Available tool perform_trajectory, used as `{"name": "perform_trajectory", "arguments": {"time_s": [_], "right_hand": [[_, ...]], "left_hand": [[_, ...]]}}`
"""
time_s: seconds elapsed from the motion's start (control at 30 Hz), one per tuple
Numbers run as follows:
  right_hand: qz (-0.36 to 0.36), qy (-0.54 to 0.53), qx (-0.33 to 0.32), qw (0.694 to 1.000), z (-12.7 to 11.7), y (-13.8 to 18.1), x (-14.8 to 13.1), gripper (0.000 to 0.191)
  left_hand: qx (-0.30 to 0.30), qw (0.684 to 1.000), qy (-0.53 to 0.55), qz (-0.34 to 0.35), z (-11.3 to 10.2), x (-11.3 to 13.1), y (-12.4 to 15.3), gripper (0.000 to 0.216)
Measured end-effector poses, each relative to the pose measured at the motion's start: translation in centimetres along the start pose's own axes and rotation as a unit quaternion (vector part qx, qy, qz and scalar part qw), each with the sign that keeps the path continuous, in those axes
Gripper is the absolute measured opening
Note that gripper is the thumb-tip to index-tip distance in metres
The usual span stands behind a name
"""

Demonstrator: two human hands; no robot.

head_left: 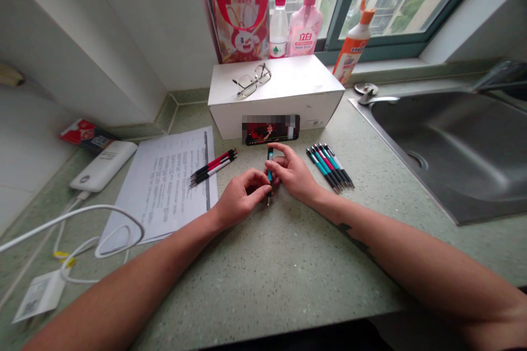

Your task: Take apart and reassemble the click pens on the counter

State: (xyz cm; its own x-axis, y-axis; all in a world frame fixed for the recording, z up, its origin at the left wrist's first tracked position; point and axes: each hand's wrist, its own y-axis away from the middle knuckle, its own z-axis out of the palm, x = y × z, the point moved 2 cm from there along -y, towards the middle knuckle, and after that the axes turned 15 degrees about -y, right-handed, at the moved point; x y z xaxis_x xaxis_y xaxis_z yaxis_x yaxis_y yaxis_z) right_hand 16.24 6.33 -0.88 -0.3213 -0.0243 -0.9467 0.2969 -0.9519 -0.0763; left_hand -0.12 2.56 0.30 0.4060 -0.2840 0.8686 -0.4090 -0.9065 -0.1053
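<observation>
Both my hands meet at the middle of the counter on one teal and black pen (270,167), held nearly upright. My right hand (293,173) wraps its fingers round the pen's upper barrel. My left hand (241,197) pinches the lower end near the tip. A row of several teal and red pens (329,166) lies just right of my right hand. A few red, white and black pens (214,166) lie on the edge of a printed sheet (164,186) to the left.
A white box (280,96) with glasses (252,81) on top stands behind, a phone (272,132) leaning against it. Bottles (305,22) line the window sill. A steel sink (453,142) is at right. A power bank (104,164) and white cable (82,230) lie at left.
</observation>
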Motion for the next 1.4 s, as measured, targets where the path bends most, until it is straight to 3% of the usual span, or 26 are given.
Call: {"name": "perform_trajectory", "arguments": {"time_s": [0.2,0.4,0.57,0.7,0.9,1.03,1.1,1.17,1.3,1.4], "right_hand": [[-0.002,-0.001,0.006,1.0,0.2,0.0,-0.2,0.061],[-0.048,0.114,0.041,0.991,0.1,0.2,-0.9,0.043],[-0.162,0.285,0.059,0.943,-0.1,1.0,-3.7,0.037],[-0.186,0.388,0.016,0.903,-0.5,2.4,-5.2,0.035],[-0.214,0.423,0.035,0.88,-2.2,4.3,-6.0,0.027],[-0.25,0.495,-0.021,0.832,-2.4,5.1,-6.1,0.021],[-0.247,0.51,-0.049,0.822,-2.2,5.5,-6.1,0.021],[-0.223,0.475,-0.048,0.85,-2.2,5.6,-6.1,0.019],[-0.129,0.256,0.04,0.957,-3.3,5.0,-6.1,0.025],[-0.054,0.118,0.061,0.99,-3.6,4.7,-5.6,0.033]], "left_hand": [[0.022,1.0,-0.01,0.0,0.1,0.0,0.0,0.018],[0.093,0.994,-0.058,0.0,-0.3,-0.3,0.0,0.011],[0.152,0.985,-0.074,0.033,-0.5,-0.1,0.1,0.01],[0.173,0.98,-0.076,0.057,-0.5,0.0,0.1,0.009],[0.164,0.981,-0.07,0.076,-0.5,0.0,0.2,0.011],[0.175,0.978,-0.07,0.089,-0.6,0.2,0.3,0.01],[0.172,0.978,-0.072,0.093,-0.6,0.2,0.3,0.009],[0.163,0.98,-0.078,0.086,-0.6,0.2,0.2,0.008],[0.122,0.988,-0.083,0.054,-0.3,0.2,0.2,0.01],[0.089,0.989,-0.106,0.042,0.0,0.3,0.4,0.01]]}}
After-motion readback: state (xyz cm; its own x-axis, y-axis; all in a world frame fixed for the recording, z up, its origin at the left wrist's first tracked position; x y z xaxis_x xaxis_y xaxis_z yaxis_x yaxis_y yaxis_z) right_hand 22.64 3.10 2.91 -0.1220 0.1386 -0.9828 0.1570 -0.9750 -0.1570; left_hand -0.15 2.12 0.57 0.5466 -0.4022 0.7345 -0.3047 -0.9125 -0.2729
